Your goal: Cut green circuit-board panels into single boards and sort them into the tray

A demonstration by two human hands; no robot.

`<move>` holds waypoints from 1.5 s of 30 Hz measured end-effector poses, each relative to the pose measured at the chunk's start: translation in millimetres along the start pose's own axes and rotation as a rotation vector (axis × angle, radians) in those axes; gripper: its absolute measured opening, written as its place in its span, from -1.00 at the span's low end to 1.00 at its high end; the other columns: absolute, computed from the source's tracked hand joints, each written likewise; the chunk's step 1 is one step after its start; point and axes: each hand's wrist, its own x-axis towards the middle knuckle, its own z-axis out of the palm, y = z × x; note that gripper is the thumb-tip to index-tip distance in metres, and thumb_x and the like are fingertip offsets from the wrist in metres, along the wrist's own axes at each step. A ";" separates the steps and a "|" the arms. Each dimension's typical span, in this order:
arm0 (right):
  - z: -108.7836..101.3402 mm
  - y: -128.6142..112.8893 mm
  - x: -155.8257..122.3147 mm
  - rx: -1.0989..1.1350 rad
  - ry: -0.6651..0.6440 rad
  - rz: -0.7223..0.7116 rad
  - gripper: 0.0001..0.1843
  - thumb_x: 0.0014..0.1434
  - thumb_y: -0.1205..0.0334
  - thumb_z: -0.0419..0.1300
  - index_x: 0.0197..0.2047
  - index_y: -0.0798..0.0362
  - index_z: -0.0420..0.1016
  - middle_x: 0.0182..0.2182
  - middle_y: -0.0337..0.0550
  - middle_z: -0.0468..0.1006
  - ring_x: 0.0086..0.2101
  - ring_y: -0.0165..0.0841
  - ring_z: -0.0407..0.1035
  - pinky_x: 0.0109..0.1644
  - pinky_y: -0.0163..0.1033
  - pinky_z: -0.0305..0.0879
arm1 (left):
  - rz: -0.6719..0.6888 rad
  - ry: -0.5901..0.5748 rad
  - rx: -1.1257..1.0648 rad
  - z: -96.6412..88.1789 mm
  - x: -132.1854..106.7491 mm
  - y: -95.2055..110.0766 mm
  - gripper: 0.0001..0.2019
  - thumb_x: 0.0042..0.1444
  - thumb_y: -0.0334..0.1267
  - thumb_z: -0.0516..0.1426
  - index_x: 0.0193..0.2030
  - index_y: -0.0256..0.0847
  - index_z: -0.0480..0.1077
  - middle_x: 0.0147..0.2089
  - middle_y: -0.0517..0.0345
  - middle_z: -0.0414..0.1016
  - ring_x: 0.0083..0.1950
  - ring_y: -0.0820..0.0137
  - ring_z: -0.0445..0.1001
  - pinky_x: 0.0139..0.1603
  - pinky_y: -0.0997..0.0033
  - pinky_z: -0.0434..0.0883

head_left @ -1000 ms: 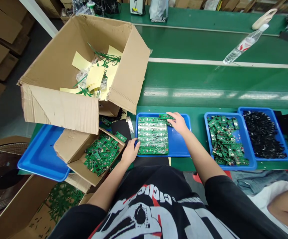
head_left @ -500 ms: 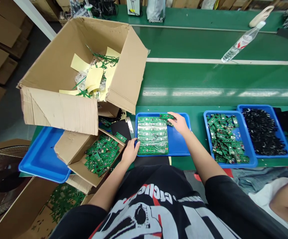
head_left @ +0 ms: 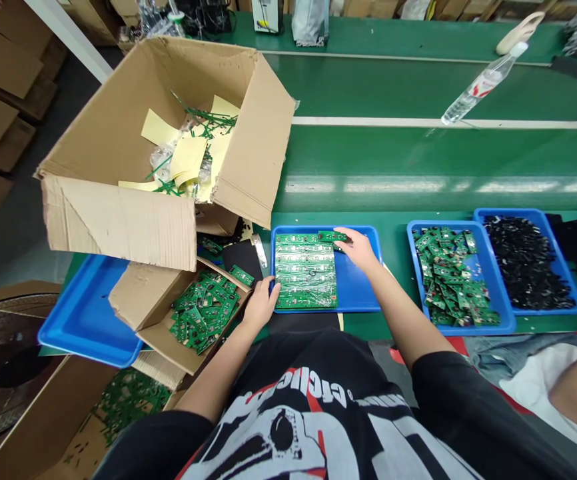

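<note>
Green circuit board (head_left: 332,236): at the far edge of the blue plastic tray (head_left: 361,287), beside a plastic-wrapped block of green boards (head_left: 306,271).
Right hand (head_left: 361,250): grip pinching that board's right end.
Left hand (head_left: 262,303): grip spread, fingertips at the tray's left rim.
Right of tray: a second blue tray (head_left: 506,320) of loose green boards (head_left: 448,280).
Left of tray: a cardboard box (head_left: 168,347) holding loose green boards (head_left: 203,310).

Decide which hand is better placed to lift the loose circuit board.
Right hand, probably: its fingers touch the loose circuit board, while the left hand rests by the wrapped boards, farther off.
</note>
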 end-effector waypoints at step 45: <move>40.9 -2.5 -44.1 0.746 0.257 0.397 -0.51 -0.06 0.02 0.16 -0.05 -0.02 0.20 -0.08 -0.06 0.39 -0.10 -0.26 0.32 -0.09 -0.05 0.29 | -0.286 0.002 -0.046 1.0 17.9 35.1 -0.57 0.01 0.00 -0.02 -0.21 -0.37 0.35 -0.21 -0.12 0.27 0.03 0.08 0.24 0.08 0.15 0.12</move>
